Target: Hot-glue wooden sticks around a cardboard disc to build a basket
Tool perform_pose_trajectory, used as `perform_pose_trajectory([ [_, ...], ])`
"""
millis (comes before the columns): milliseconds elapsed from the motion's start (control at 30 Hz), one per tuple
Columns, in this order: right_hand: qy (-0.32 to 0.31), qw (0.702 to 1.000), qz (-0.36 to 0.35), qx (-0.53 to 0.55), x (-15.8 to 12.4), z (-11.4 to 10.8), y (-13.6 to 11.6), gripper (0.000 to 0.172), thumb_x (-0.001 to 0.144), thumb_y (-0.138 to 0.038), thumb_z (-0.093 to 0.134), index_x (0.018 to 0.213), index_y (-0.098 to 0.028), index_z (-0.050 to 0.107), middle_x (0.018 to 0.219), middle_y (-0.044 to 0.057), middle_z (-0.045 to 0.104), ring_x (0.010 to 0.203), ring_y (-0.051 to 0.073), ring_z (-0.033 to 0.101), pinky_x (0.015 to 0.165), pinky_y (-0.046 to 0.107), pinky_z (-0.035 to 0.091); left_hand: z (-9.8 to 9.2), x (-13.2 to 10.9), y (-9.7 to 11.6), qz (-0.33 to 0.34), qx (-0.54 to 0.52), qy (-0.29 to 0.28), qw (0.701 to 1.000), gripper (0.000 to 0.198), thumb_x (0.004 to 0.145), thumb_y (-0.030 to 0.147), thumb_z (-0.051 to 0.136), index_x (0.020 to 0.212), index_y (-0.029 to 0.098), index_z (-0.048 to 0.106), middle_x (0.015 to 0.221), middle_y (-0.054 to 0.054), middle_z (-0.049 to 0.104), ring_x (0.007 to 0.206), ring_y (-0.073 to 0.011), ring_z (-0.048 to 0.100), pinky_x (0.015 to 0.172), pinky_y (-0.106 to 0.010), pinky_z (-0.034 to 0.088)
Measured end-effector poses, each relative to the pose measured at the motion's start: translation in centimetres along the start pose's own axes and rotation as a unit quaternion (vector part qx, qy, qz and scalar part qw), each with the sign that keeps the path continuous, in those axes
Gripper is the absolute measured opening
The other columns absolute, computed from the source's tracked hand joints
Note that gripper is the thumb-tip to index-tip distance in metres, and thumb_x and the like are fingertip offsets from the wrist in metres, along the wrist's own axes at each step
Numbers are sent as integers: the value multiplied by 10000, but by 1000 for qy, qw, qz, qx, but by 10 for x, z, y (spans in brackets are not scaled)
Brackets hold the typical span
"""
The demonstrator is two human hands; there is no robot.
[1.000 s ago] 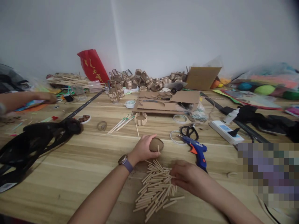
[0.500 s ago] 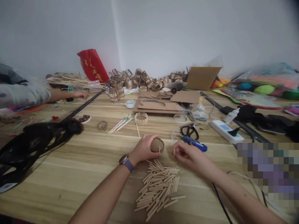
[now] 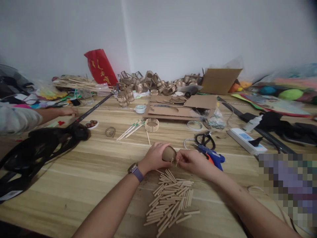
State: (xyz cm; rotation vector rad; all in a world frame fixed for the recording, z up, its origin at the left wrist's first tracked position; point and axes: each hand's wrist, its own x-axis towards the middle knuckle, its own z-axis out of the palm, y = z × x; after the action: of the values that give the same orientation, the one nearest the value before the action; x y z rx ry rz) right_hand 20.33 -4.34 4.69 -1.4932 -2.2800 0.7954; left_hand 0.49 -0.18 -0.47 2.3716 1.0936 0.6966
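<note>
matt cardboard piece (image 3: 169, 153); dry wooden sticks (image 3: 168, 201); smooth plastic glue gun (image 3: 216, 157)

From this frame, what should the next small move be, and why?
Probably set the short stick against the edge of the cardboard round: the right hand pinches the stick close beside it, and the left hand holds the round.

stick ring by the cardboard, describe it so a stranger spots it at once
On the wooden table, find the flat cardboard in the middle. In front stands the ring, round and walled with short upright sticks. Unlike the similar pieces piled by the wall, it stands apart, nearer the camera.
</note>
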Motion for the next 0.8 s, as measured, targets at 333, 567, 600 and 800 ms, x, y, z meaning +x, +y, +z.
perform_pose_trajectory([
  [333,21,1000,-22,-6,2,8,2,55,776,-188,512,748,-195,558,619,-33,533,564,119,451,521,222,306,1,0,0,5,-6,2,1000,820,589,353,833,1308,217,463,1294,-89,557,1160,-306,482,997,-442,403],
  [567,45,998,-29,-29,0,9,-4,68,791,-193,513,725,-196,530,638,-19,567,568,123,465,526,227,310,0,0,0,3,-16,4,1000,812,598,363,826,1312,242,460,1306,-79,549,1183,-305,475,1008,-448,397],
  [600,47,998,-35,-34,0,9,-5,70,792,-188,512,723,-196,527,643,-15,570,568,123,463,528,227,311,0,0,0,4,-17,3,1000,815,596,364,828,1313,242,460,1308,-79,549,1185,-306,474,1011,-449,395],
  [800,38,996,-61,-46,0,10,-7,87,819,-173,470,744,-203,502,709,22,611,615,145,507,568,241,351,1,0,-1,10,-23,7,1000,810,579,382,846,1289,232,485,1279,-78,566,1159,-303,484,999,-440,409],
])
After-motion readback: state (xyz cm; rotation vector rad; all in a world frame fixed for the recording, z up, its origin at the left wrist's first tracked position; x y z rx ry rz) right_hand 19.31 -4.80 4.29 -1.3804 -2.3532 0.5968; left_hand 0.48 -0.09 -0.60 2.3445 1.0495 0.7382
